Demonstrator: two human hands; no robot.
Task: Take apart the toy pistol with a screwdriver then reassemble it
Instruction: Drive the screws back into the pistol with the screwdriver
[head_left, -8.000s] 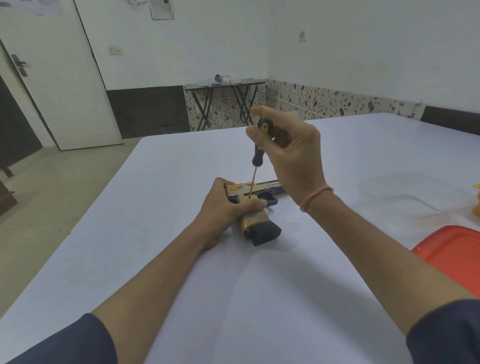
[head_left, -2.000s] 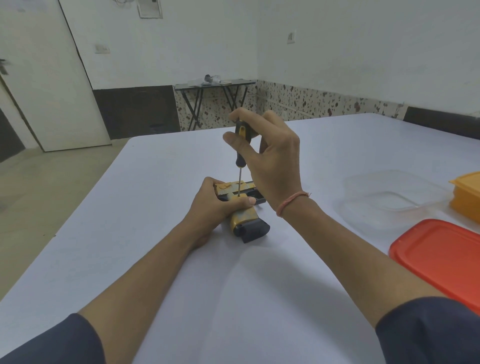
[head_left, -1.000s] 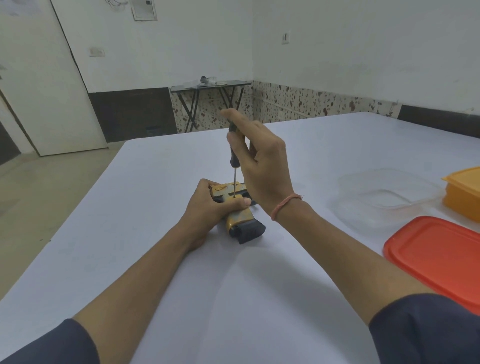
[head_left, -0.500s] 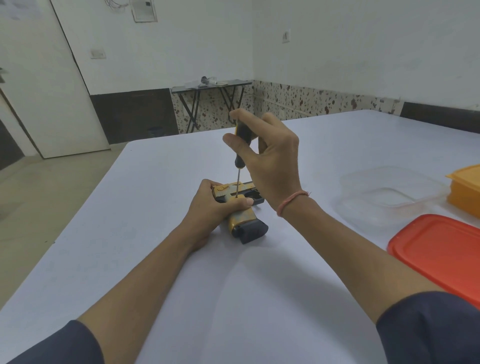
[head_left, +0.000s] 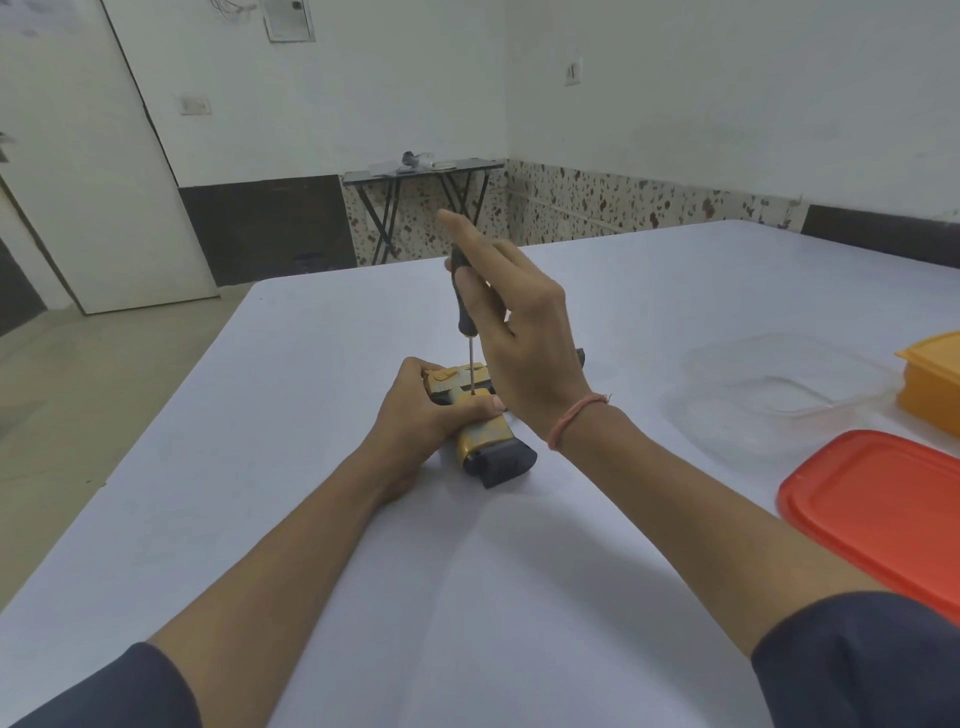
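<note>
A yellow and black toy pistol (head_left: 485, 436) lies on its side on the white table (head_left: 311, 364), grip end toward me. My left hand (head_left: 423, 415) grips its body and holds it down, thumb across the top. My right hand (head_left: 511, 338) pinches the dark handle of a screwdriver (head_left: 461, 306), which stands upright. The thin shaft runs down to the pistol just above my left thumb. My right index finger sticks up straight; the palm hides the pistol's barrel.
A clear plastic container (head_left: 779, 395) sits to the right of the pistol. An orange box (head_left: 932, 384) stands at the right edge and a red lid (head_left: 883, 514) lies nearer me. A folding table (head_left: 421, 176) stands by the far wall.
My right hand's fingers have shifted around the screwdriver handle between frames, the index finger now raised straight. The pistol and my left hand have stayed where they were.
</note>
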